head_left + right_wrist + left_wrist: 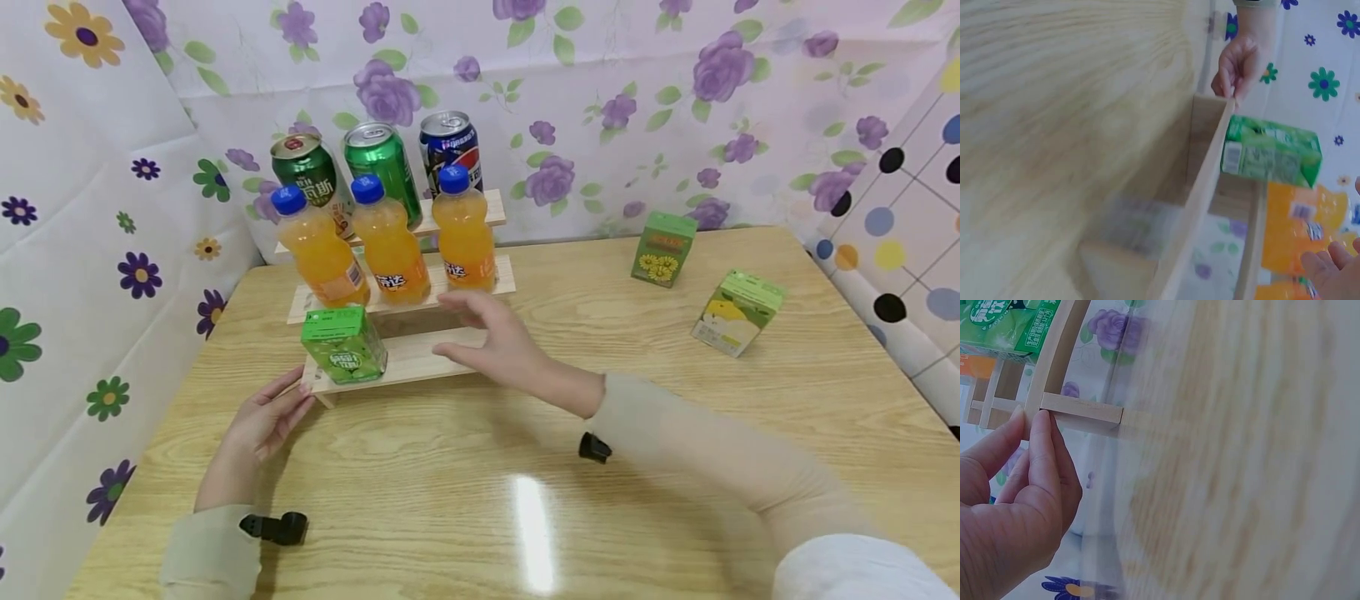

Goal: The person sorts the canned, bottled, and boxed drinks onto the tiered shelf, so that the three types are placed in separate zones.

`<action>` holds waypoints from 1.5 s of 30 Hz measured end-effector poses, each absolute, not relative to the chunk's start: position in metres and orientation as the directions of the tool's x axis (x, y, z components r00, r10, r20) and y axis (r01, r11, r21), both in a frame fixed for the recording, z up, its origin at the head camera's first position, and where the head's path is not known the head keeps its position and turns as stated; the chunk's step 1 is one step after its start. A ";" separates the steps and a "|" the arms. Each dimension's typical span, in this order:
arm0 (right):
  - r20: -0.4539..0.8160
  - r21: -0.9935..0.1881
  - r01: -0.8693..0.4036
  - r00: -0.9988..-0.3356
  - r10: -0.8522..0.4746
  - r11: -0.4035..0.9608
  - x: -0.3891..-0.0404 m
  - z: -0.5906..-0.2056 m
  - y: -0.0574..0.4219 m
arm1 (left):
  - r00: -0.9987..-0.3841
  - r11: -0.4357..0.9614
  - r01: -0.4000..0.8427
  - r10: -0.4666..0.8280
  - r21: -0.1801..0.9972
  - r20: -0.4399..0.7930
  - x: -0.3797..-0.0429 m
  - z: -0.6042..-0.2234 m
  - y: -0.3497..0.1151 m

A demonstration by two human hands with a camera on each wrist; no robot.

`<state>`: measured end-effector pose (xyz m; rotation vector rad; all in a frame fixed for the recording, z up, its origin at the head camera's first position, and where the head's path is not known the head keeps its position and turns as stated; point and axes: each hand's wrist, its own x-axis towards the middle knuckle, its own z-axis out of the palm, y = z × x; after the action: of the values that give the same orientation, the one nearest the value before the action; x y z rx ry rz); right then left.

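Observation:
A three-tier wooden rack (423,355) stands on the table. My left hand (262,417) pinches the left end of its lowest shelf between thumb and fingers, as the left wrist view also shows. On that shelf, close to the left hand, a green juice box (345,352) stands upright. My right hand (504,343) hovers at the shelf's right end with thumb and fingers spread apart, holding nothing. Behind it, the middle tier carries three orange soda bottles (390,254) with blue caps. Three drink cans, two green (386,171) and one dark blue (448,150), occupy the top tier.
Two more drink boxes stand at the table's right: a green box with yellow flowers (662,250) and a green-and-yellow box (737,312) nearer the front. Flower-patterned sheets (551,108) hang behind and beside the wooden table (420,483).

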<state>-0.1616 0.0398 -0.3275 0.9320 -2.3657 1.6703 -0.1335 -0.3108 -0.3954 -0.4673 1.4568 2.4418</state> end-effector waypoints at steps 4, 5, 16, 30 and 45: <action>0.467 -0.796 -0.566 -0.799 -0.379 0.213 -0.165 -0.324 0.065 | -0.915 -0.467 -0.379 0.058 0.799 -0.400 -0.134 -0.396 -0.311; 0.483 -0.788 -0.577 -0.796 -0.365 0.216 -0.166 -0.323 0.072 | -0.914 -0.465 -0.381 0.057 0.799 -0.402 -0.134 -0.396 -0.311; 0.461 -0.808 -0.486 -0.873 -0.156 0.333 -0.179 -0.313 0.139 | -0.911 -0.455 -0.388 0.056 0.801 -0.409 -0.134 -0.395 -0.310; 0.424 -0.849 -0.292 -0.874 0.238 0.439 -0.224 -0.328 0.200 | -0.912 -0.448 -0.380 0.038 0.809 -0.407 -0.132 -0.392 -0.310; 0.228 -0.929 -0.035 -0.839 0.495 0.369 -0.260 -0.367 0.227 | -0.912 -0.450 -0.380 0.035 0.808 -0.409 -0.133 -0.394 -0.309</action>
<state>-0.2596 0.2269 -0.3671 -0.3977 -2.1590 1.4818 -0.1329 -0.3087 -0.3940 -0.4932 1.4856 2.4325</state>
